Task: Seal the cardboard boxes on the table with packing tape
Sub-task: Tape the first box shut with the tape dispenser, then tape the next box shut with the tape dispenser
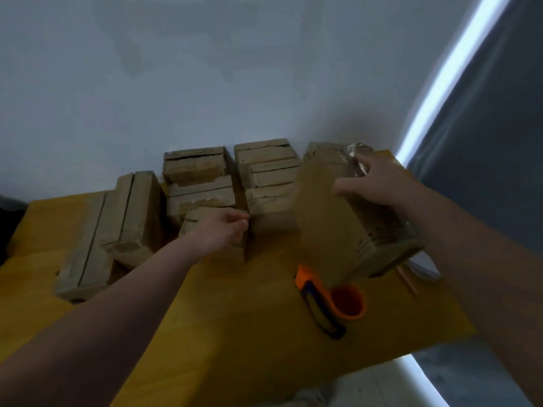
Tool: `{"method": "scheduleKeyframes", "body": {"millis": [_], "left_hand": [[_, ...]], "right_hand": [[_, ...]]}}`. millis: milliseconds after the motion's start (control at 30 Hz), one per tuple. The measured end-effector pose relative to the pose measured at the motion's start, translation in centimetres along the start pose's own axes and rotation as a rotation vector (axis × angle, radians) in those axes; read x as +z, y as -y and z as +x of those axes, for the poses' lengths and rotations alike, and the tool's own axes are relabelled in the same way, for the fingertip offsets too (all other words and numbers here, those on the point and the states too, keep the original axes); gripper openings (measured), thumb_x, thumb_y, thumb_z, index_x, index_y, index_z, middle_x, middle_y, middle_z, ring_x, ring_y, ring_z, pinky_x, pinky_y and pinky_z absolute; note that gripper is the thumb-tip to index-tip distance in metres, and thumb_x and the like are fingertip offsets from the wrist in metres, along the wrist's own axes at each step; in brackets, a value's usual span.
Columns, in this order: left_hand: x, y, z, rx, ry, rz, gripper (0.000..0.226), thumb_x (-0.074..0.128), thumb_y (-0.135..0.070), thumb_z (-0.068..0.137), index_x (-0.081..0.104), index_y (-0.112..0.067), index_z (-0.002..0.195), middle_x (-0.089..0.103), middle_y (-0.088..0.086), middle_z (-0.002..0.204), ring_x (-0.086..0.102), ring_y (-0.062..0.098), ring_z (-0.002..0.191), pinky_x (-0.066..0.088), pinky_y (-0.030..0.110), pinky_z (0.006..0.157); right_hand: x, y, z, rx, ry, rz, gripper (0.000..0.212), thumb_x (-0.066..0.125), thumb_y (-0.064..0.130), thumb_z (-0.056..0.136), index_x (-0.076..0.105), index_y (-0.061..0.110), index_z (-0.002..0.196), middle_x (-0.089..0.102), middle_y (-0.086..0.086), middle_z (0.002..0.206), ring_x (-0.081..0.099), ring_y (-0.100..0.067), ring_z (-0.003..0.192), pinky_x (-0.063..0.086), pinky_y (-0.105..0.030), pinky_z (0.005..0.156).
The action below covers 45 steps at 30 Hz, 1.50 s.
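- While my right hand (373, 183) grips the tipped big box (329, 227), the tape gun (329, 304) lies below it.
- My left hand (221, 230) curls on a small box (194, 215); I cannot tell if it grips.

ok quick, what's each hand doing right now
left hand: fingers curled over the small box, gripping it
right hand: thumb and spread fingers holding the tilted taped box

Head view, close above table (229, 333), angled down toward wall (205, 83)
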<state>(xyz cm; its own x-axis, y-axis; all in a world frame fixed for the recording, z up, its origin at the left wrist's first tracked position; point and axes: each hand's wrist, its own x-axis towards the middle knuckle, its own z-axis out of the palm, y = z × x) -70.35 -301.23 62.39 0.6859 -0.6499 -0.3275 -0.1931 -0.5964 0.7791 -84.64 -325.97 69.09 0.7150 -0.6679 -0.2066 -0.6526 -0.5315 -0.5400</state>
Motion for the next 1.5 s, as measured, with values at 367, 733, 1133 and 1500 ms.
{"method": "scheduleKeyframes", "body": {"millis": [367,733,1133,1500], "left_hand": [[4.0,-4.5,10.4,-0.032,-0.046,0.528,0.051,0.053,-0.030,0.097,0.041,-0.017,0.144,0.034,0.008,0.151,0.029,0.024,0.139,0.026,0.037,0.112],[5.8,-2.2,14.9,-0.170,0.011,0.653,0.094,0.074,-0.045,0.077,0.018,-0.031,0.151,0.008,0.005,0.156,0.013,0.031,0.142,0.025,0.046,0.114],[6.2,-1.5,16.1,-0.175,-0.050,0.700,0.106,0.080,-0.041,0.071,0.012,-0.032,0.153,0.008,0.003,0.151,0.014,0.028,0.140,0.026,0.043,0.115],[7.6,-1.9,13.8,-0.094,-0.048,0.712,0.098,0.080,-0.048,0.068,0.027,-0.020,0.146,0.026,0.005,0.134,0.028,0.023,0.126,0.038,0.037,0.107]], "right_hand": [[-4.6,-4.4,17.1,0.022,-0.185,-0.143,0.101,0.068,0.062,0.068,0.016,0.040,0.151,0.002,0.001,0.162,0.017,-0.044,0.142,0.021,-0.064,0.110],[-3.4,-7.6,25.8,0.066,-0.175,-0.264,0.104,0.071,0.058,0.071,0.012,0.034,0.153,-0.004,-0.001,0.162,0.007,-0.047,0.143,0.009,-0.065,0.113],[-1.7,-10.7,29.3,0.151,0.001,-0.379,0.087,0.046,0.064,0.087,0.009,0.025,0.155,-0.003,-0.007,0.162,-0.007,-0.047,0.144,0.004,-0.069,0.111],[1.0,-7.2,21.5,-0.081,-0.077,-0.191,0.068,0.052,0.046,0.089,0.031,0.021,0.149,0.030,-0.008,0.155,0.025,-0.034,0.142,0.027,-0.050,0.114]]}}
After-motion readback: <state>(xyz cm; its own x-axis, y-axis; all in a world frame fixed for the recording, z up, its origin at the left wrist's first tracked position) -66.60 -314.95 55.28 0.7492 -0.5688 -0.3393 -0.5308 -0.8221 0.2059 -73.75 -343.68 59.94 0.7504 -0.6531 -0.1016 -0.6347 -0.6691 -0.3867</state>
